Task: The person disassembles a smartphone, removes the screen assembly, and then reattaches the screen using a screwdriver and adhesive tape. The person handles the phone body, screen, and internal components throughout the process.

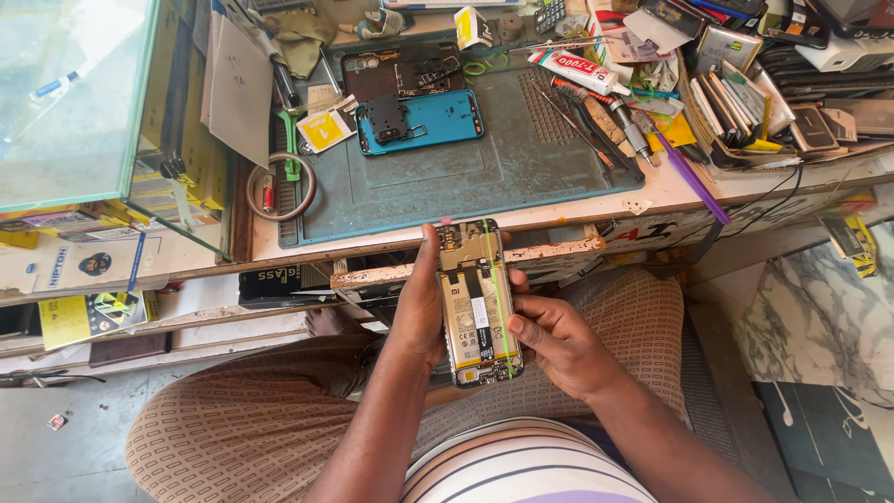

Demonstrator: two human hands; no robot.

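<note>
Crowding the mat (447, 177) beyond the held phone (478, 303): blue cover (438, 121), tools (596, 121).

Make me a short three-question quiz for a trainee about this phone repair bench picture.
1. True or false: the opened phone lies flat on the work mat.
2. Which hand's fingers rest on the phone's open side? A) left hand B) right hand C) neither
3. Fill in: the loose back cover on the mat is ____ in colour.

Key:
1. False; both hands hold it above the lap, below the bench edge.
2. B; the left hand's grip is along the left edge.
3. Blue.
</note>
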